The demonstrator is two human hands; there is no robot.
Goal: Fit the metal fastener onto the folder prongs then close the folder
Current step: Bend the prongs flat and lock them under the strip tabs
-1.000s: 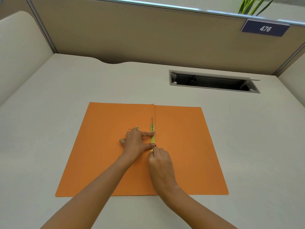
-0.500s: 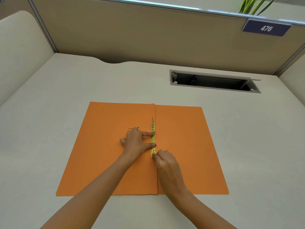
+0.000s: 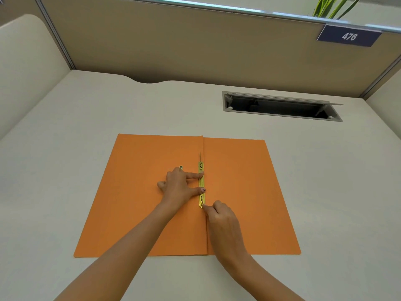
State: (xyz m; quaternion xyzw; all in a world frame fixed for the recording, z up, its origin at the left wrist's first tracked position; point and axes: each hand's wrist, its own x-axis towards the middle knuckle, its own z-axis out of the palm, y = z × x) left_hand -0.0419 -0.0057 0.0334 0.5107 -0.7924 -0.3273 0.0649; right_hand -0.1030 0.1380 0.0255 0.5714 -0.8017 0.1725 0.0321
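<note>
An orange folder (image 3: pixel 249 192) lies open and flat on the desk. A gold metal fastener bar (image 3: pixel 201 183) lies along its centre fold. A thin prong (image 3: pixel 200 156) sticks up past the bar's far end. My left hand (image 3: pixel 180 187) rests on the left leaf, its index fingertip and thumb tip pressing the bar's middle. My right hand (image 3: pixel 223 222) has its fingertips pinched at the bar's near end; what is between them is hidden. A small metal piece (image 3: pixel 180 167) with a thin pin lies just beyond my left fingers.
The beige desk (image 3: pixel 65 170) is walled by cubicle partitions (image 3: pixel 173 46) at the back and both sides. An open cable slot (image 3: pixel 282 106) is sunk into the desk at the back right. A plate reading 476 (image 3: pixel 348 36) and plant leaves (image 3: pixel 332 6) sit above.
My right hand has slid back toward me along the fold, from beside the bar's lower part to its near end. My left hand and the folder stayed put.
</note>
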